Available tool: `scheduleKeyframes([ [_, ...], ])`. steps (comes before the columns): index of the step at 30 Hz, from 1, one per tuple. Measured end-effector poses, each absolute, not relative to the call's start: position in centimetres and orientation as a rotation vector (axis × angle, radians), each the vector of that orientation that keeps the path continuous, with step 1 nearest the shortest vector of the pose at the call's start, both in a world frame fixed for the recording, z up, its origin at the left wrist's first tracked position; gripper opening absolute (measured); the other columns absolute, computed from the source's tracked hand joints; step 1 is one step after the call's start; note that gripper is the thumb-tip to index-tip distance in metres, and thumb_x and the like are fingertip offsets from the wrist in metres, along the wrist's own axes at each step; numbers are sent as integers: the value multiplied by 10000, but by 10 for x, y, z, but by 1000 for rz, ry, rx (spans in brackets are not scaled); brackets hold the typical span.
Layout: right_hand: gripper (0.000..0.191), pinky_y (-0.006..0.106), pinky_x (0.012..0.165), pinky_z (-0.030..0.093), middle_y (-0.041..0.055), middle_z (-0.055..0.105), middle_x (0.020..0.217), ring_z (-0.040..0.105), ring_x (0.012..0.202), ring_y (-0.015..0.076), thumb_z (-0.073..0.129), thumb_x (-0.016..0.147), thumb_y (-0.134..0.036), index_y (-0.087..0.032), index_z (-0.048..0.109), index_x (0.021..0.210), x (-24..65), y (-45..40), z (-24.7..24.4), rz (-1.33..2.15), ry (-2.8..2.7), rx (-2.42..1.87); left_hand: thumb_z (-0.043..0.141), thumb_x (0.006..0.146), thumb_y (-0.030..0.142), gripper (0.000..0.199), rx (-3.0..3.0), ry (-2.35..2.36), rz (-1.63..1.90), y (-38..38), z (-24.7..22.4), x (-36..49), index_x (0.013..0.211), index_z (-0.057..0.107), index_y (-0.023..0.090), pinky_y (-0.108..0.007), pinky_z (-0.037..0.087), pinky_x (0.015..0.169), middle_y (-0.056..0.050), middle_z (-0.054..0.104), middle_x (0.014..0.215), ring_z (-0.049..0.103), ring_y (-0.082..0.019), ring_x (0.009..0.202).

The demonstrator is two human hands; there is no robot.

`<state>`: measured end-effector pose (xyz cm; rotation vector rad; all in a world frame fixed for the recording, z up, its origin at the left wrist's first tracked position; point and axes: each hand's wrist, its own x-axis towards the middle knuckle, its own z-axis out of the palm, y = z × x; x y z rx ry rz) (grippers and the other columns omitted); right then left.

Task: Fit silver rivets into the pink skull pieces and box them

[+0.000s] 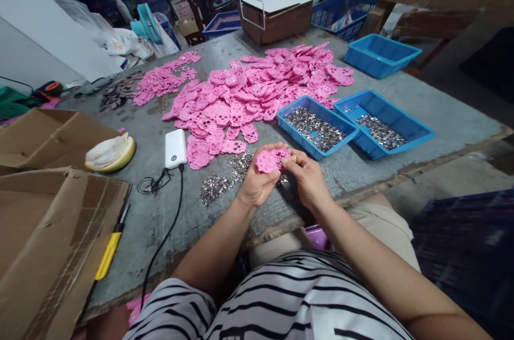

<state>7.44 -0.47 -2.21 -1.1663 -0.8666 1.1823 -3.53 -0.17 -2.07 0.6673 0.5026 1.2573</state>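
A pink plastic part (270, 161) with holes in it rests in my left hand (257, 183), whose fingers curl round its edge. My right hand (305, 175) pinches at the right end of the same part; whether a small metal piece is between its fingertips is too small to tell. Beneath and left of my hands lie loose piles of small metal pieces (217, 188). Just beyond them spreads a big heap of similar pink plastic parts (244, 95).
Two blue trays (289, 127) (417, 137) of metal pieces stand right of my hands, an additional blue tray (381, 56) behind. Left are a white power bank (175, 148) with a cable, a fruit rind (110, 155), a yellow-handled tool (108, 254) and cardboard boxes (40, 243).
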Motion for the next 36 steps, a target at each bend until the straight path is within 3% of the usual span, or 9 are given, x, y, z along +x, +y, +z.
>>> scheduleKeyframes([
  [13, 273, 367, 915, 390, 57, 608, 917, 538, 956, 232, 757, 566, -406, -200, 585, 517, 73, -4, -21, 1200, -832, -1136, 851, 517, 140, 540, 678, 499, 1277, 1, -27, -35, 981, 604, 264, -432, 366, 1078, -22, 634, 1169, 507, -242, 1237],
  [20, 257, 371, 912, 393, 62, 611, 926, 535, 966, 235, 747, 583, -393, -198, 588, 526, 71, -5, -22, 1174, -844, -1136, 843, 531, 135, 514, 688, 493, 1291, 1, -28, -34, 980, 629, 267, -403, 381, 1070, -16, 641, 1162, 522, -225, 1218],
  [30, 219, 394, 919, 402, 53, 603, 927, 551, 951, 227, 692, 653, -374, -204, 573, 580, 69, -4, -30, 1088, -916, -1143, 842, 543, 143, 513, 705, 494, 1311, 1, -29, -34, 990, 623, 266, -391, 378, 1074, -16, 637, 1165, 527, -221, 1212],
  [36, 210, 363, 889, 420, 55, 571, 991, 535, 978, 211, 673, 709, -386, -219, 547, 710, 70, -3, -39, 911, -1093, -1172, 787, 588, 151, 512, 715, 545, 1315, -1, -25, -33, 1054, 595, 240, -413, 379, 1071, -54, 621, 1195, 510, -251, 1235],
])
